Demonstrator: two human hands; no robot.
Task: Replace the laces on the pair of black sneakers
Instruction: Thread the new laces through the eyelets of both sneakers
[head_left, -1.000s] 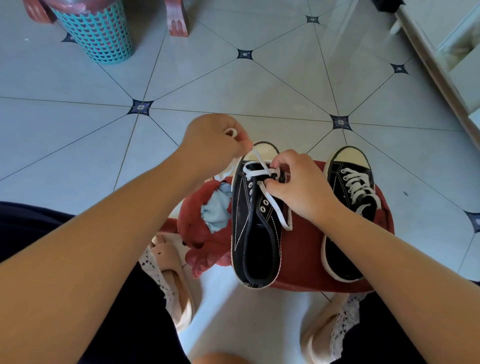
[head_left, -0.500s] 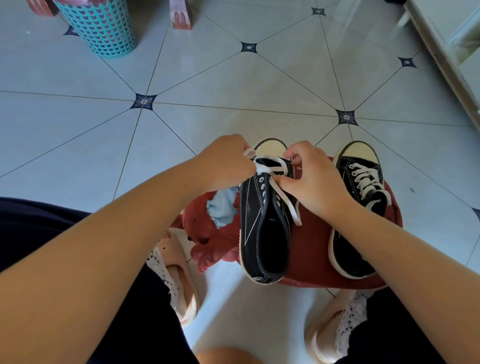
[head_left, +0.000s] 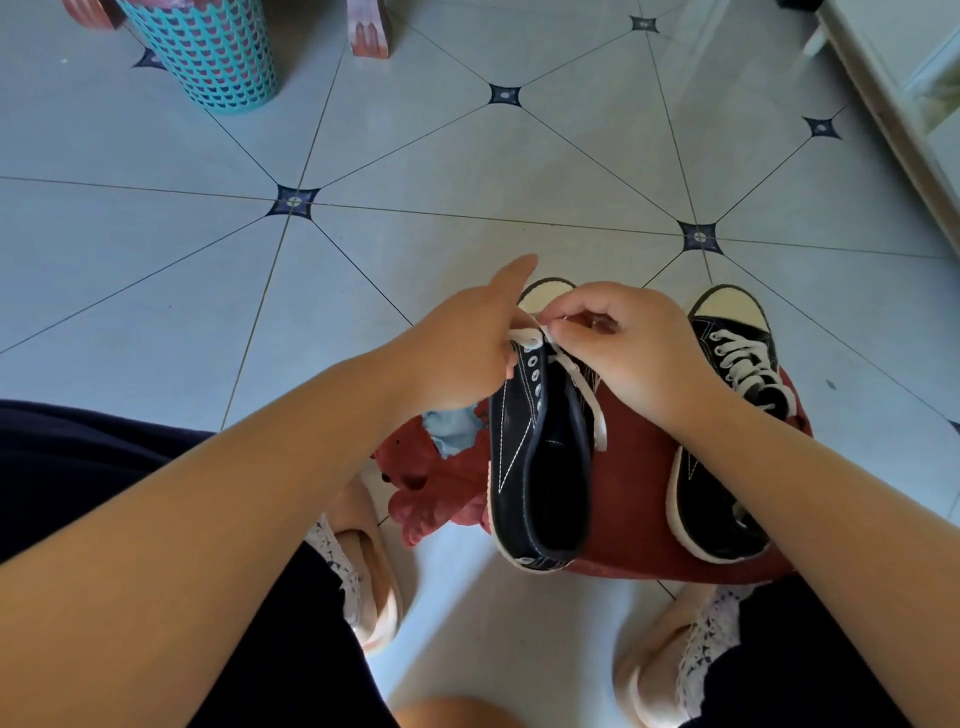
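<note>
On red stool (head_left: 639, 493), part-laced sneaker (head_left: 519, 457) is sitting across the middle and laced sneaker (head_left: 701, 509) at the right edge, toes pointing away. At the part-laced toe-end eyelets, left hand (head_left: 457, 353) and right hand (head_left: 634, 353) are both pinching white lace (head_left: 587, 384), with the left index sticking out straight.

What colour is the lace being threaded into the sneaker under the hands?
White: a flat lace on the black sneaker, shown best in the head view.
</note>
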